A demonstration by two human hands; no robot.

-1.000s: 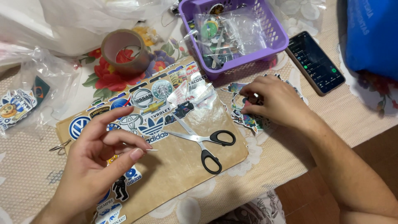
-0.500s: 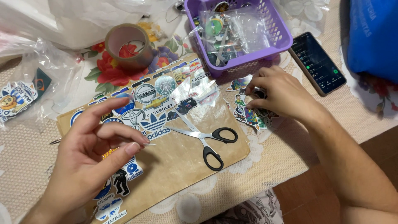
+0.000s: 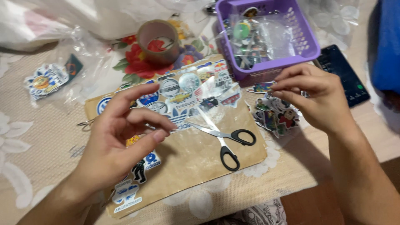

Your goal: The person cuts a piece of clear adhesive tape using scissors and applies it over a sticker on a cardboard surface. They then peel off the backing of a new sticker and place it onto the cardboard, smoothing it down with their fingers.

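At the centre we saw a tan cardboard sheet (image 3: 196, 154) lying flat on the desk, its upper edge and lower left corner covered with round, oval and shield-shaped stickers (image 3: 183, 89) in blue, white, red and yellow. At three o'clock a loose pile of bright cartoon stickers (image 3: 277, 116) lay under our right hand (image 3: 321, 100). At nine o'clock sat a clear bag of stickers (image 3: 48, 79), blue and yellow. At one o'clock clear packets (image 3: 258, 39) filled a purple basket (image 3: 310, 52). Beside it lay a dark phone screen (image 3: 343, 77).
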